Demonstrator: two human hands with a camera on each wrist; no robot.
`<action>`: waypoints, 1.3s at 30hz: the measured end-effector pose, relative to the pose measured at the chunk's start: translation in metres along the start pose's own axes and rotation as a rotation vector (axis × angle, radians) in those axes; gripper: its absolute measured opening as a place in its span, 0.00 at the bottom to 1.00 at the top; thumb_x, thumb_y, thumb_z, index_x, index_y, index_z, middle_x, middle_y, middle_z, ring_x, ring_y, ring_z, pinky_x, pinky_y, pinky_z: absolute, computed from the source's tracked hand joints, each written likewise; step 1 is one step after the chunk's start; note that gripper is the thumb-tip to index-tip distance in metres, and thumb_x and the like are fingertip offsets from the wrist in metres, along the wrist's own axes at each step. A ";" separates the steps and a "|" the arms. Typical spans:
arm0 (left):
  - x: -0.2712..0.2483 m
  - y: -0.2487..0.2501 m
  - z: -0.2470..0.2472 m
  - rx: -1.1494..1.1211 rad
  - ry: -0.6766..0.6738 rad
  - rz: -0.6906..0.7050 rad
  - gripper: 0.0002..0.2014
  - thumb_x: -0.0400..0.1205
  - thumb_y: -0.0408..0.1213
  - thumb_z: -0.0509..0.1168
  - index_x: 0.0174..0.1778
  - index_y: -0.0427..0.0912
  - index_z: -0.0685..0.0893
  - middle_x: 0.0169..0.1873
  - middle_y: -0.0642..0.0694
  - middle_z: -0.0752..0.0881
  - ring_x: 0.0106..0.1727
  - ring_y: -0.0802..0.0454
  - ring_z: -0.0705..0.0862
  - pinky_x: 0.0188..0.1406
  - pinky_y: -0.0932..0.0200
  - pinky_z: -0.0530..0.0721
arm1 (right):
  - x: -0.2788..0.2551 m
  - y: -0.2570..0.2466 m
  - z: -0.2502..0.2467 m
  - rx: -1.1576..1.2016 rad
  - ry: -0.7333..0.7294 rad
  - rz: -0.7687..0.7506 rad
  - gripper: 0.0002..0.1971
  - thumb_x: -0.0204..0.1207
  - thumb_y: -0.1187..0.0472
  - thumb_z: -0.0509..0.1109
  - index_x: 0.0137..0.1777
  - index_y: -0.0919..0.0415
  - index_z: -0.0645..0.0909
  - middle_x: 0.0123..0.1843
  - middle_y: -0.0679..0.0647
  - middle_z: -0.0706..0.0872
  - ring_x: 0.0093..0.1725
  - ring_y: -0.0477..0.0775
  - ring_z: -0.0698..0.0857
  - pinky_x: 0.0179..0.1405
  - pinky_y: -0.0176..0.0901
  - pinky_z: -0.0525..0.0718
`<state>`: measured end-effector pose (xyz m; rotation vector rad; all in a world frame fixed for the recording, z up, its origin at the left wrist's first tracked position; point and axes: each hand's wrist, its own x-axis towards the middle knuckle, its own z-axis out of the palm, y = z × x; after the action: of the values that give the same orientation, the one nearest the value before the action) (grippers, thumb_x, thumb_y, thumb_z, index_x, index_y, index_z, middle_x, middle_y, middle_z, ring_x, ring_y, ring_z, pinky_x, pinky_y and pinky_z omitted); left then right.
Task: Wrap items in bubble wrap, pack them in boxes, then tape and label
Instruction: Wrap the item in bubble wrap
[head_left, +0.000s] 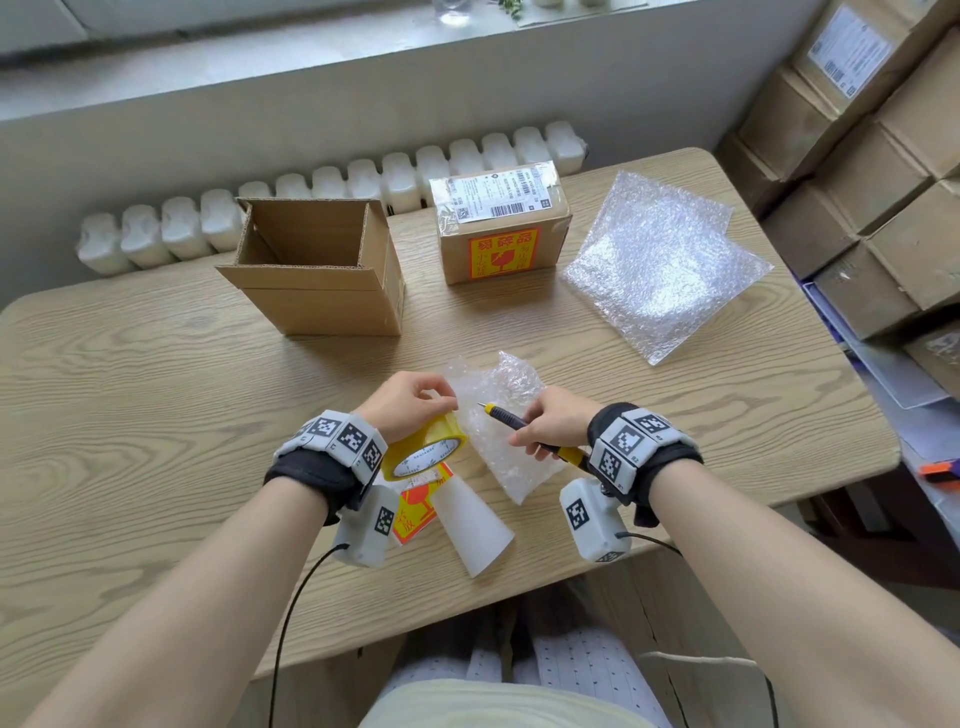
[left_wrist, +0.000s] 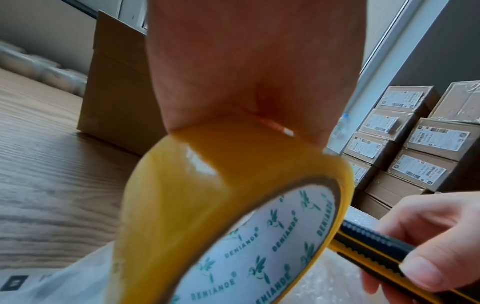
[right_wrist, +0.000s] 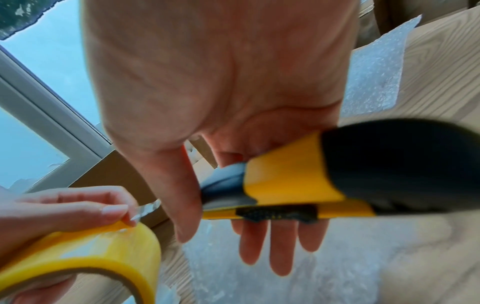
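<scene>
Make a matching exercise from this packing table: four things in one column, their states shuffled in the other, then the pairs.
Things:
1. tape roll
2. utility knife
3. open cardboard box
4. sealed box

States:
A. stands with flaps up, top open
B. held in the right hand
C. taped shut, bearing a shipping label and an orange sticker
D. held in the left hand

Pairs: 1-D, 2-B, 3-A, 4-C

Soft daylight comes from the window (right_wrist: 39, 86) beyond the hands, leaving the worktop (head_left: 156, 374) evenly bright with faint shadows. Glare sits on the tape roll (left_wrist: 197, 162) under the left hand (left_wrist: 249, 67). Both wrist views are blurred close up, the knife (right_wrist: 337, 176) smeared, and the head view bows at its edges.
</scene>
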<state>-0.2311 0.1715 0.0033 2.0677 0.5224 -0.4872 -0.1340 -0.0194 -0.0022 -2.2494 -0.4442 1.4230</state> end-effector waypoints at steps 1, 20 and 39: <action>-0.001 -0.003 -0.002 0.002 -0.014 0.012 0.06 0.81 0.40 0.67 0.38 0.46 0.84 0.30 0.44 0.81 0.31 0.51 0.73 0.32 0.59 0.71 | -0.002 0.002 -0.003 0.018 -0.014 -0.012 0.11 0.74 0.59 0.74 0.49 0.68 0.85 0.41 0.57 0.89 0.40 0.53 0.88 0.36 0.43 0.85; -0.002 -0.039 -0.010 0.138 0.308 -0.001 0.06 0.78 0.38 0.69 0.41 0.50 0.77 0.42 0.48 0.81 0.47 0.49 0.77 0.47 0.55 0.74 | 0.025 0.056 -0.038 -0.192 0.440 0.230 0.09 0.70 0.58 0.70 0.47 0.61 0.81 0.43 0.60 0.86 0.45 0.62 0.85 0.37 0.44 0.78; 0.015 -0.029 -0.008 0.072 0.347 -0.005 0.18 0.78 0.32 0.70 0.60 0.45 0.72 0.57 0.42 0.87 0.63 0.45 0.82 0.54 0.57 0.75 | 0.046 0.078 -0.028 -0.365 0.398 0.198 0.20 0.67 0.57 0.78 0.55 0.61 0.74 0.53 0.56 0.81 0.53 0.59 0.81 0.46 0.48 0.80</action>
<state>-0.2331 0.1954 -0.0204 2.2335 0.7211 -0.1496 -0.0872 -0.0689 -0.0675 -2.8586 -0.3786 0.9959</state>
